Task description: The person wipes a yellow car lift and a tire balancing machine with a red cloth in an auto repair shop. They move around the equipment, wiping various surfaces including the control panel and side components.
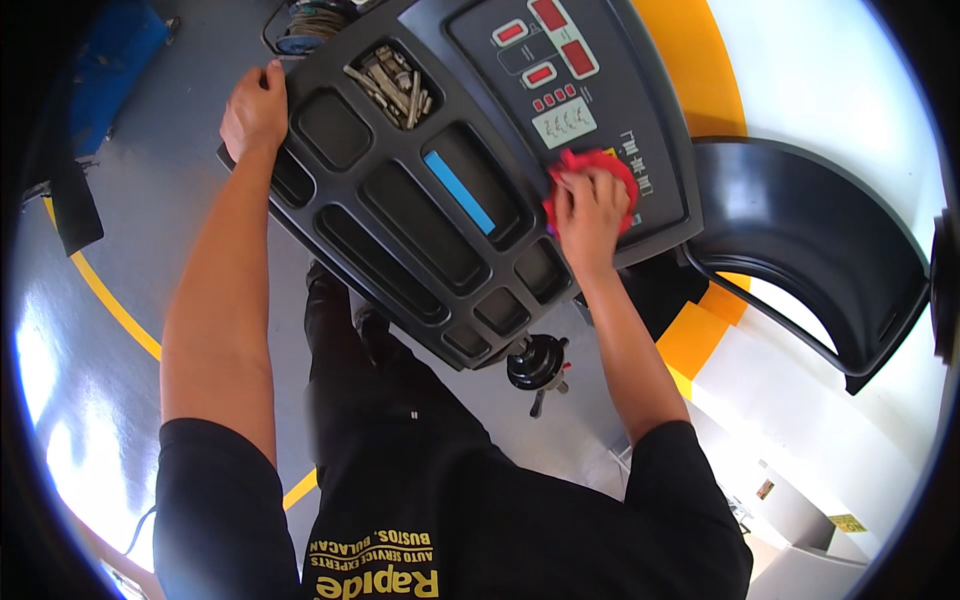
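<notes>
My right hand is closed on a bunched red cloth, pressed to the control panel of a dark grey wheel balancer. The cloth covers part of the panel's lower buttons. On the far left corner of the machine's moulded tray top, my left hand grips the rim, its fingers partly hidden. Wheel weights fill one tray compartment, and a flat blue strip lies in another.
A black curved wheel guard stands at the right by the wall. Below the tray sticks out the balancer shaft with its black clamping hub. A cable reel sits behind the machine. Yellow lines mark the grey floor.
</notes>
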`<move>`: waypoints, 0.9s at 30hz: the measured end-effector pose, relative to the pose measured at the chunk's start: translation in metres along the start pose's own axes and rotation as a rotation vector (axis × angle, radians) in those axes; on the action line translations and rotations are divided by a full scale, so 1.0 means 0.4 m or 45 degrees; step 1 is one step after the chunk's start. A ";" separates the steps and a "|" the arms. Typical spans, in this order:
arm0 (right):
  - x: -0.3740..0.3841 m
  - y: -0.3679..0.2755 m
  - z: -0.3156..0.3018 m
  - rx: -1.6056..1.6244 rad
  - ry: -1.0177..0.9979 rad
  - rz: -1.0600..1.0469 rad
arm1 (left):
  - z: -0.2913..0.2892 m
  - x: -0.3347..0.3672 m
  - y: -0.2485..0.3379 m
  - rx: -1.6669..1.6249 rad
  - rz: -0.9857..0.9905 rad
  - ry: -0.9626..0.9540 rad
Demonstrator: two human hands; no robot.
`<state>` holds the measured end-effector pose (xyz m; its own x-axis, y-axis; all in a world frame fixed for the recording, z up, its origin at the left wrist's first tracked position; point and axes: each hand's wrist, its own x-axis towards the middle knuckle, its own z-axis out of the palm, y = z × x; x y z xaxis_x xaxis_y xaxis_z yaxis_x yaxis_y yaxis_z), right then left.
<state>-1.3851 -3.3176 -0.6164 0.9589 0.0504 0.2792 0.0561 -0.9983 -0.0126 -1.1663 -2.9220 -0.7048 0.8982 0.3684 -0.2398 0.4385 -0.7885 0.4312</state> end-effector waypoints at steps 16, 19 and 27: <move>0.397 -0.058 0.109 0.001 0.162 -0.099 | 0.029 0.025 -0.023 0.049 0.073 0.024; 0.282 0.006 0.059 -0.126 0.238 -0.001 | 0.035 0.033 -0.031 0.040 0.113 0.039; -0.096 0.108 -0.073 -0.260 0.000 0.413 | 0.034 0.030 -0.029 0.024 0.156 0.052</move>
<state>-1.4278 -3.3634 -0.5996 0.9179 -0.2687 0.2921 -0.3064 -0.9475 0.0911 -1.1611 -2.9153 -0.7246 0.9457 0.2879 -0.1506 0.3250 -0.8379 0.4386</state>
